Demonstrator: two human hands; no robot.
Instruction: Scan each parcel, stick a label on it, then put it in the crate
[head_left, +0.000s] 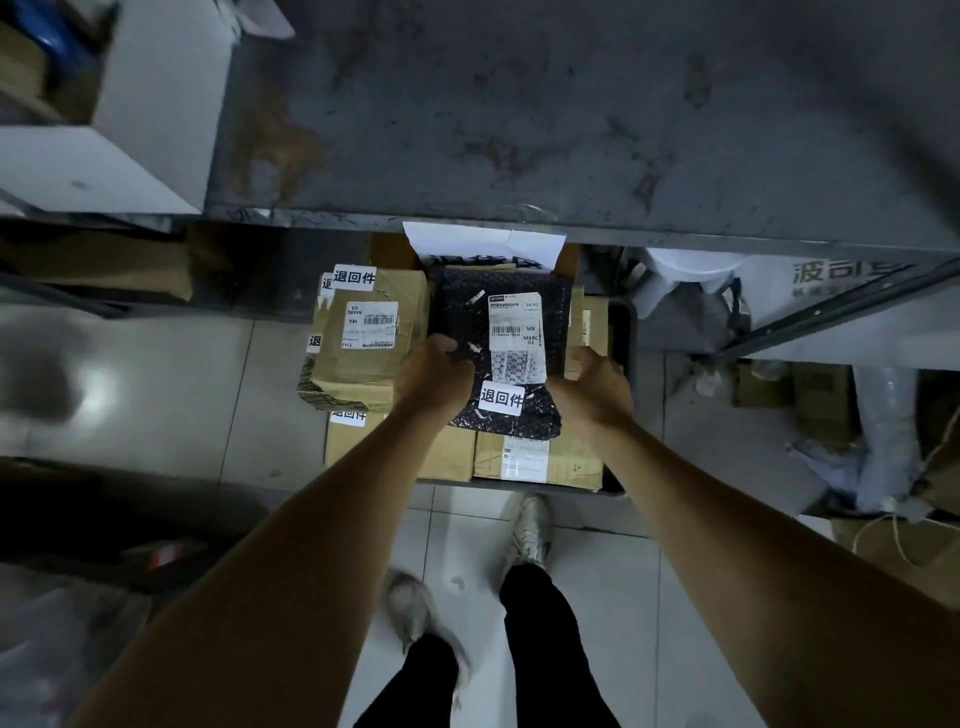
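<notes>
Now both hands, left (434, 376) and right (595, 387), grip the black parcel (467, 317) over the crate (626, 332).

Pale tiled floor (171, 395) — seemingly glossy

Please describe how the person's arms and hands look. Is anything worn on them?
Both forearms are bare along all of their visible length; no sleeve shows. The left hand and the right hand have no gloves. I see no watch, ring or wristband. Below are black trousers and pale, worn sneakers.
</notes>
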